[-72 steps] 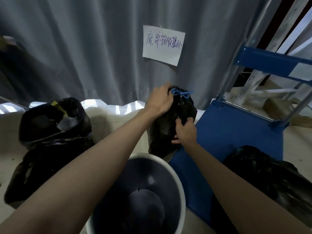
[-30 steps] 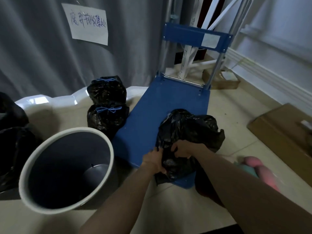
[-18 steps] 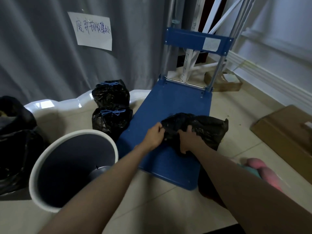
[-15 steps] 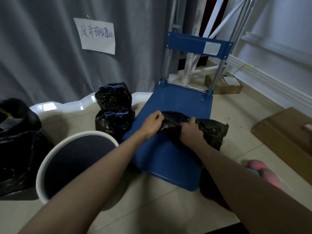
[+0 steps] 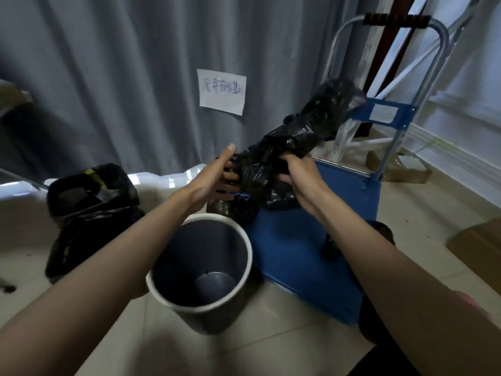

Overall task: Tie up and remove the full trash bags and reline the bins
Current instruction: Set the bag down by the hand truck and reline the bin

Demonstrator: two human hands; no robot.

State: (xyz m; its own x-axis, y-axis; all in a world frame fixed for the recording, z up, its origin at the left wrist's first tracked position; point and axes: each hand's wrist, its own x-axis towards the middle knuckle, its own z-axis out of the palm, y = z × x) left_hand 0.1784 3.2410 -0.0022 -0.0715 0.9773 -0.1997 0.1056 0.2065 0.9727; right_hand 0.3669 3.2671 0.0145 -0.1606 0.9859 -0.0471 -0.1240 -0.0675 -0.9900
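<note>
Head view shows us holding a crumpled black liner bag point(image 5: 284, 158) in the air with both hands, above the near-left corner of the blue cart deck point(image 5: 311, 240) and just beyond the far rim of the empty grey bin point(image 5: 200, 270); our left hand point(image 5: 217, 177) has its thumb straight up and its fingers curled into the bag's lower bunch, and our right hand point(image 5: 295, 169) is closed round the plastic from the other side; we judge the two grips sit close together so that we can find the mouth of the bag and pull it apart. The bag's long axis runs on a slant, from the bunch between our hands up and to the right, its loose end pointing toward the cart handle point(image 5: 390, 77); held this way it hangs free of the floor and can be shaken out. The bin stands upright on the tiled floor with no liner inside, which we take as the reason the bag is raised over it. A tied black bag with a blue drawstring point(image 5: 238, 207) sits on the floor behind the bin; another open black bag point(image 5: 89, 204) lies to the left by the curtain point(image 5: 122, 77), which bears a paper note point(image 5: 221, 91).
</note>
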